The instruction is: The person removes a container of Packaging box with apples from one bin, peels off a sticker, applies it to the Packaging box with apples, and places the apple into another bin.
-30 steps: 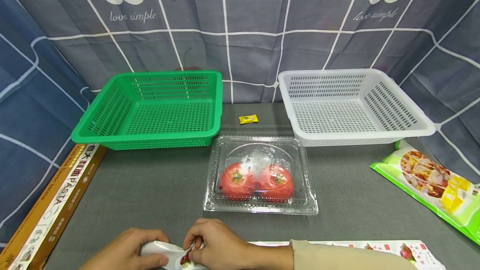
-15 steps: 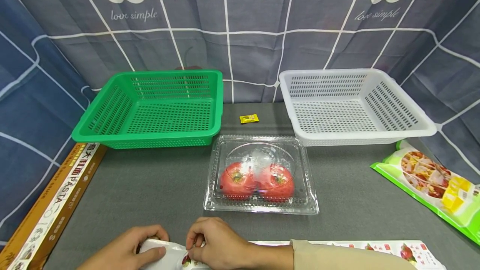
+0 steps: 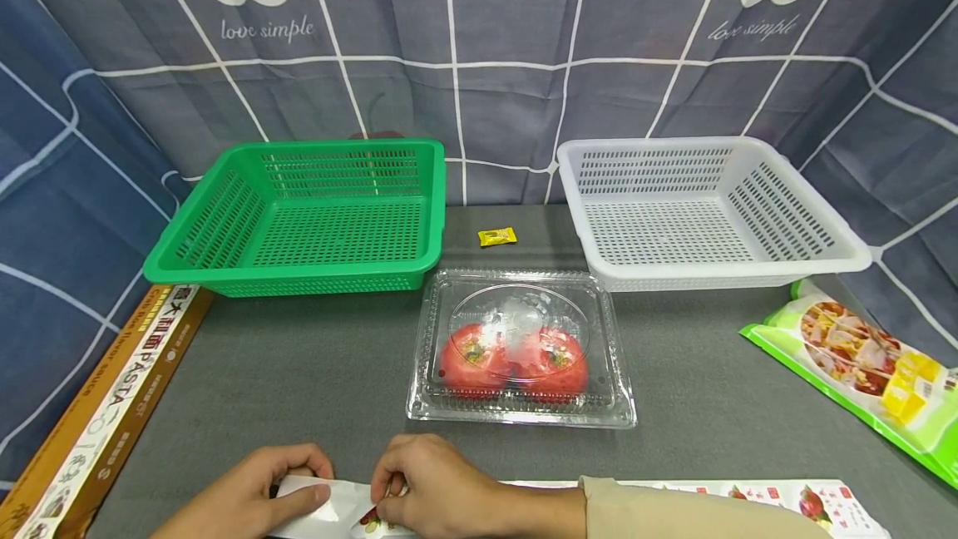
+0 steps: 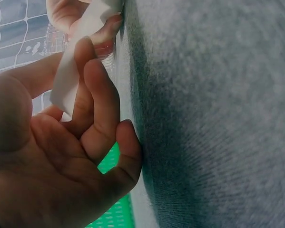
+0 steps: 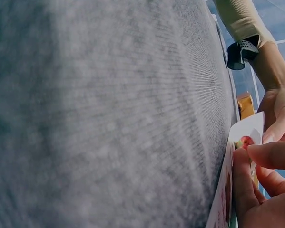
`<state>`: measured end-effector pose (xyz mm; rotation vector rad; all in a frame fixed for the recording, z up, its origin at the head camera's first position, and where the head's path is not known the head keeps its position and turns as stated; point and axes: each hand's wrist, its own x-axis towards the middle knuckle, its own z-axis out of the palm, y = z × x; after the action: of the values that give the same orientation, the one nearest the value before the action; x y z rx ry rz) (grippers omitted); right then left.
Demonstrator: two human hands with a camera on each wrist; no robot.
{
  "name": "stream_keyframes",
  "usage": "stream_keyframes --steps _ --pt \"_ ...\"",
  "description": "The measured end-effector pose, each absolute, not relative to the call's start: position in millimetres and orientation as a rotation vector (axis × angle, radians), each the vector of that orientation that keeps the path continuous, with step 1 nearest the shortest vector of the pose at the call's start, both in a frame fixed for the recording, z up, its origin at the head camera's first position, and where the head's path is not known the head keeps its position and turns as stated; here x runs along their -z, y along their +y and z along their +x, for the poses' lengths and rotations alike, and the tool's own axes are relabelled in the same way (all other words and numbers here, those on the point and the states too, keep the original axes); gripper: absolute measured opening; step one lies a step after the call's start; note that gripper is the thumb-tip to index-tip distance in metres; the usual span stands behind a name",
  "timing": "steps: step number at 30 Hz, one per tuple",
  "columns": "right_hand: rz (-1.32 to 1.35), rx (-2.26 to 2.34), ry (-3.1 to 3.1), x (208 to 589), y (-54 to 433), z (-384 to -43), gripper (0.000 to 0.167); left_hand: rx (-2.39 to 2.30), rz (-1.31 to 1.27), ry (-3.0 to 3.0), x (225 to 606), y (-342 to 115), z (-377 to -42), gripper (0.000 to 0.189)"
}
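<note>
White and printed with red fruit, a strip (image 3: 340, 510) ran along the bottom of the head view, on past the right forearm. The left hand (image 3: 254, 493) held its plain end between thumb and fingers; the right hand (image 3: 441, 481) pinched it just beside, where the print began. Beyond the hands, two tomatoes (image 3: 473, 360) sat side by side in a clear plastic box (image 3: 520, 418) on the grey table (image 3: 322, 373). Behind that box stood a green basket (image 3: 299, 279) on the left and a white basket (image 3: 726, 273) on the right, with a yellow packet (image 3: 497, 237) between them. A pasta box (image 3: 123, 398) lay at far left, a green bag (image 3: 876, 364) at far right.

From the left wrist, the strip's pale back slanted between the left thumb and fingers, the other fingers bent, and the right hand gripped it farther up.

From the right wrist, thumb and forefinger pinched the strip at a printed fruit; the left hand showed beyond, a black object (image 5: 240, 53) at its wrist.
</note>
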<state>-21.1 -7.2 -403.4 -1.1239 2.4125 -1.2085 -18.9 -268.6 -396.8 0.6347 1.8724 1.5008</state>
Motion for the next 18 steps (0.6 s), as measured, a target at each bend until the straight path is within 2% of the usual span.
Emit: stream_keyframes --steps 9,18 --pt "-1.147 1.236 2.345 397.2 -0.6 -19.8 0.014 -1.465 0.725 1.925 400.3 -270.6 -19.0 0.018" --pt "-1.125 1.448 2.248 377.0 10.5 -19.3 0.012 -1.452 0.62 1.9 397.0 -270.4 -21.0 0.016"
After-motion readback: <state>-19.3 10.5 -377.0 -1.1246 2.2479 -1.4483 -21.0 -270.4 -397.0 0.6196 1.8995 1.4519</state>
